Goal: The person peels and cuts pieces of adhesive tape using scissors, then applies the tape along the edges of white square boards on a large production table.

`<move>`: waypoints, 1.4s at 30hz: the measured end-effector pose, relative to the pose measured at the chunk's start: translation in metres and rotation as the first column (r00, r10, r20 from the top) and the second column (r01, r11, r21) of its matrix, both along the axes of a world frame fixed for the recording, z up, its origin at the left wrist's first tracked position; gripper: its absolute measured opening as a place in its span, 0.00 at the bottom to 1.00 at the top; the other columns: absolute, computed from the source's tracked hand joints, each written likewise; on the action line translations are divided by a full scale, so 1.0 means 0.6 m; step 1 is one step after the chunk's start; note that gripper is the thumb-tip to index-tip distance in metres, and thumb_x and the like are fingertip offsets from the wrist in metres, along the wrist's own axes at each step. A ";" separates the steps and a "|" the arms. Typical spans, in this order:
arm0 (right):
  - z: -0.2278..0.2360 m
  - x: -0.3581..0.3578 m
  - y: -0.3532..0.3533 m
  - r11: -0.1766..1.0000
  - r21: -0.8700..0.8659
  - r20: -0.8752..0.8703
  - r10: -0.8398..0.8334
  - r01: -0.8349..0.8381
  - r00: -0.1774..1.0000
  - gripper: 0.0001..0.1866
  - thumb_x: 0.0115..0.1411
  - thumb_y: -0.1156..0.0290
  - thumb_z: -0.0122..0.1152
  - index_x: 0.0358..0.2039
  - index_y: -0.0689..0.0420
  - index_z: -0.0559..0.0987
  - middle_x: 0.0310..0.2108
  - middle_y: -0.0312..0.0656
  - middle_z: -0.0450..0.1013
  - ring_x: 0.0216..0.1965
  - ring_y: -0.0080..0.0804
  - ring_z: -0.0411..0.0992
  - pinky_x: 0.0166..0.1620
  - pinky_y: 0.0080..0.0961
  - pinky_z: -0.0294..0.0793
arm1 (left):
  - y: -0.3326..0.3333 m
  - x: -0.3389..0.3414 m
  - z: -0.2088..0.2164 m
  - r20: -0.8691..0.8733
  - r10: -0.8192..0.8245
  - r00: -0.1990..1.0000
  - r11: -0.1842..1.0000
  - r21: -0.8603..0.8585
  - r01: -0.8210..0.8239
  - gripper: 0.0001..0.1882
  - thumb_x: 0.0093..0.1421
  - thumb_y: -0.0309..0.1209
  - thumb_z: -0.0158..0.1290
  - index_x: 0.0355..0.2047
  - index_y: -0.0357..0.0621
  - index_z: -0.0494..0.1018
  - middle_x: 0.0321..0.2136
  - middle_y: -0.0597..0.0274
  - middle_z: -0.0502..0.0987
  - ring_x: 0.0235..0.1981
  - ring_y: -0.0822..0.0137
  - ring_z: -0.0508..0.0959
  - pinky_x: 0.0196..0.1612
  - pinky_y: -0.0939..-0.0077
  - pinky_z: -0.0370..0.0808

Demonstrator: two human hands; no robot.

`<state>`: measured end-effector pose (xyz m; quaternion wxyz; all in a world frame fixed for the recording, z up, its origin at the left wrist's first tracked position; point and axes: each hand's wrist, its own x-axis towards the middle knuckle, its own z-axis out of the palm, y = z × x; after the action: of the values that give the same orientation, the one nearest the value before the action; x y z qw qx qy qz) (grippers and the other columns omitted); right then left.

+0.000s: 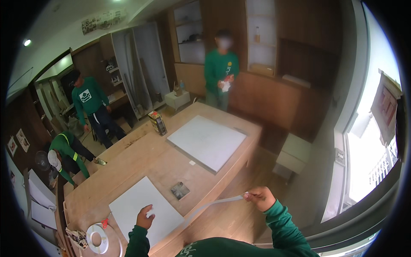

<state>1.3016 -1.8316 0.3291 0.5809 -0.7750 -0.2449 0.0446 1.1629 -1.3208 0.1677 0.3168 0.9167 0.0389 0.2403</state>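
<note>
My right hand (260,199) is closed in a pinch on the end of a long white strip (209,205), which looks like edge banding. From there the strip sags leftward to the near edge of a white board (145,205) on the table. Over that board, my left hand (145,216) has its fingers curled round a small white thing that I cannot make out. A wide roll of white strip (90,240) lies at the table's near left, with a small red item (105,223) beside it.
The large wooden table (145,165) also bears a second white panel (207,143), a yellow-and-black can (157,123) and a small dark square (180,190). Beyond it stand two people (220,73) (90,103); another person (68,154) bends at the left. A white cabinet (293,154) stands right.
</note>
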 end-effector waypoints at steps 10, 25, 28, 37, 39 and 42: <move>0.025 -0.002 0.068 0.938 -0.273 0.266 0.286 -0.213 0.921 0.10 0.58 0.70 0.61 0.23 0.62 0.75 0.23 0.50 0.70 0.26 0.49 0.68 0.30 0.38 0.68 | -0.266 0.131 0.132 -0.020 -0.349 0.937 0.886 -0.334 0.322 0.21 0.68 0.42 0.45 0.26 0.37 0.75 0.14 0.65 0.69 0.15 0.71 0.71 0.23 0.74 0.71; 0.000 -0.022 0.098 0.966 -0.179 0.321 0.236 -0.186 0.917 0.08 0.59 0.70 0.62 0.28 0.61 0.79 0.21 0.46 0.71 0.22 0.39 0.67 0.27 0.32 0.67 | -0.405 0.140 0.188 -0.144 -0.746 0.650 0.598 -0.574 0.559 0.11 0.66 0.31 0.49 0.42 0.36 0.73 0.28 0.61 0.76 0.32 0.71 0.76 0.39 0.77 0.73; -0.009 -0.025 0.094 0.961 -0.239 0.131 0.177 -0.143 0.975 0.09 0.59 0.65 0.62 0.29 0.58 0.79 0.22 0.49 0.72 0.24 0.44 0.70 0.29 0.33 0.70 | -0.420 0.128 0.206 -0.115 -0.723 0.681 0.593 -0.610 0.526 0.10 0.67 0.32 0.48 0.38 0.36 0.74 0.26 0.62 0.76 0.28 0.74 0.76 0.34 0.78 0.74; 0.000 -0.031 0.114 0.967 -0.155 0.061 0.212 -0.200 0.975 0.15 0.63 0.61 0.58 0.26 0.60 0.78 0.21 0.49 0.71 0.23 0.43 0.69 0.28 0.34 0.68 | -0.424 0.122 0.220 -0.187 -0.626 0.757 0.687 -0.592 0.422 0.14 0.67 0.37 0.49 0.31 0.38 0.73 0.16 0.64 0.72 0.18 0.74 0.73 0.23 0.77 0.70; 0.002 -0.030 0.112 0.964 -0.225 0.146 0.177 -0.142 0.973 0.15 0.63 0.62 0.58 0.25 0.60 0.77 0.21 0.49 0.69 0.23 0.45 0.68 0.28 0.36 0.67 | -0.409 0.130 0.223 -0.322 -0.603 0.730 0.735 -0.579 0.352 0.12 0.67 0.34 0.48 0.31 0.38 0.74 0.17 0.64 0.73 0.18 0.76 0.73 0.23 0.78 0.71; 0.007 -0.029 0.105 0.972 -0.208 0.287 0.170 -0.111 0.943 0.18 0.63 0.63 0.58 0.20 0.62 0.73 0.18 0.49 0.64 0.20 0.45 0.63 0.26 0.37 0.64 | -0.368 0.140 0.171 -0.228 -0.596 0.770 0.762 -0.463 0.453 0.11 0.66 0.34 0.49 0.31 0.39 0.74 0.16 0.66 0.71 0.16 0.76 0.71 0.21 0.79 0.69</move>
<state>1.2842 -1.7684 0.3334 0.4555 -0.8047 -0.3807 -0.0104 1.2471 -1.5417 0.2704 0.5313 0.8374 -0.1203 -0.0456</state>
